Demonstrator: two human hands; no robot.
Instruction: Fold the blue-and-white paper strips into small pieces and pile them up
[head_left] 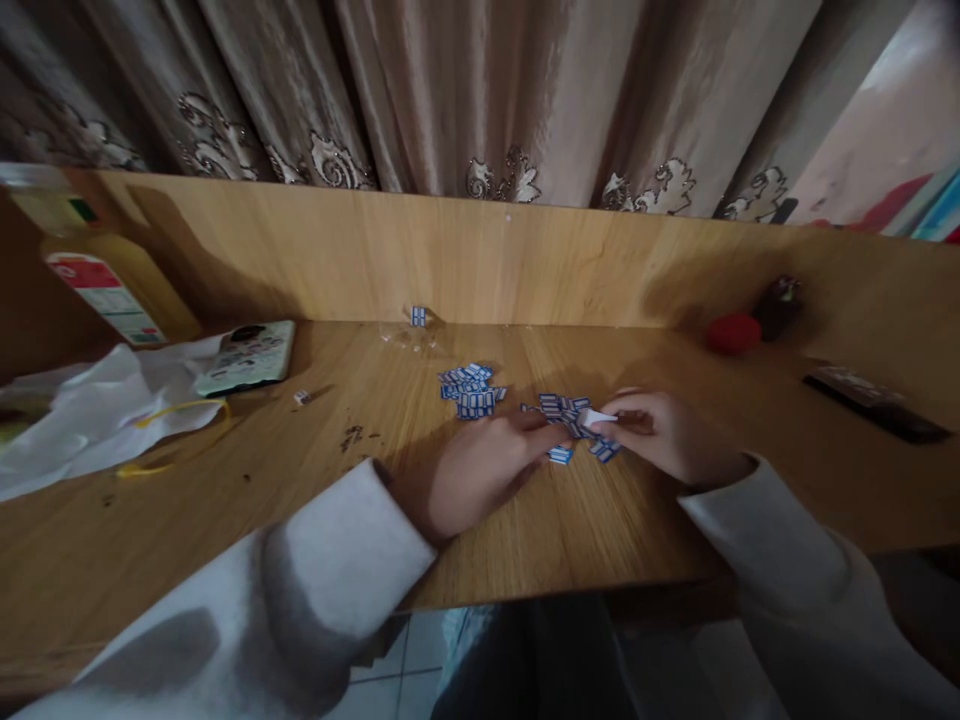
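Small blue-and-white pieces lie in two groups on the wooden desk: a left pile [469,388] and a right pile [559,405]. My left hand [499,455] reaches over the near side of the right pile, its fingers drawn together at a blue-and-white piece [560,455]; whether they grip it is unclear. From the right, my right hand [656,430] pinches a small white piece [598,417] between thumb and fingers, just above the right pile. One more blue-and-white piece [418,316] stands near the back board.
At the left are a bottle [120,270], crumpled white paper [97,410], a patterned flat case [251,357], a yellow band [180,407] and a small cube [301,397]. A red round object [733,334] and a dark flat object [874,400] lie right.
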